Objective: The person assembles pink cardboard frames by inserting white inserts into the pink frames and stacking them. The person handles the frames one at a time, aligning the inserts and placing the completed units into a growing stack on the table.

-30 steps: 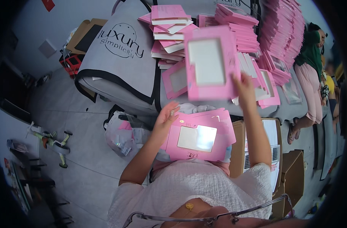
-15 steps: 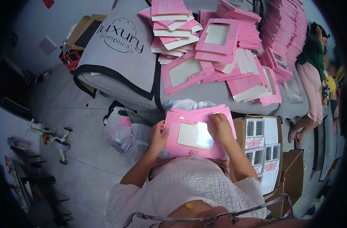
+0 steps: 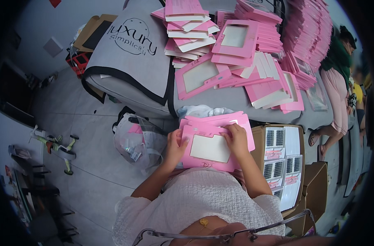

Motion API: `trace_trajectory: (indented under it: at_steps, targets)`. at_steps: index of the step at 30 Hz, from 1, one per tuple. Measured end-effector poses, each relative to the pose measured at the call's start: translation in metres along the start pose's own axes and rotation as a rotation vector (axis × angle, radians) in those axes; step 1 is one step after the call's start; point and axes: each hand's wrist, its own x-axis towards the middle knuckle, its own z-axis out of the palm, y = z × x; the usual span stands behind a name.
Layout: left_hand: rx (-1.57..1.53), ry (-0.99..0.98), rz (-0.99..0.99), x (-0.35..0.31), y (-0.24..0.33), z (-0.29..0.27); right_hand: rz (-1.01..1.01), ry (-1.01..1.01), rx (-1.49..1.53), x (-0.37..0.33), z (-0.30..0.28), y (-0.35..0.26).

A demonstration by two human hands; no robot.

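On my lap lies a pink flat box [image 3: 187, 158] with a clear rectangular window over a pale inside. My left hand [image 3: 175, 148] grips its left edge, thumb at the front. At the upper right of the window, my right hand [image 3: 237, 140] has its fingers bent in a pinch over the box's upper edge. More pink flat boxes [image 3: 247, 123] lie beneath it, showing along the top and right. What the fingertips press on behind the card is hidden.
Ahead, a grey sofa [image 3: 129, 88] bears piles of pink windowed boxes [image 3: 195, 78]. A carton [image 3: 258, 141] of packs with dark grids stands to my right. Left of my legs sits a clear plastic bag [image 3: 131, 141]; a small balance bike [image 3: 57, 149] is farther left. Another person [image 3: 334, 78] stands at right.
The top box now sits squarer over those beneath, and the glare on its window is gone. My right hand's fingers have shifted to its upper edge. The person at right has lowered an arm.
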Motion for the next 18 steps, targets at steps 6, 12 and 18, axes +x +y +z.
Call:
trace_trajectory:
  at_steps: [6, 12, 18]
  targets:
    - [-0.604, -0.16, -0.209, 0.02, 0.037, -0.014, -0.047, 0.064, 0.089, 0.008, -0.024, -0.019]
    - [-0.445, -0.613, -0.464, 0.026, 0.046, -0.043, -0.106, 0.072, -0.016, -0.005, -0.026, -0.014]
    - [-0.736, -1.176, -0.366, 0.02, 0.062, -0.057, -0.229, 0.124, -0.009, -0.014, -0.032, -0.032]
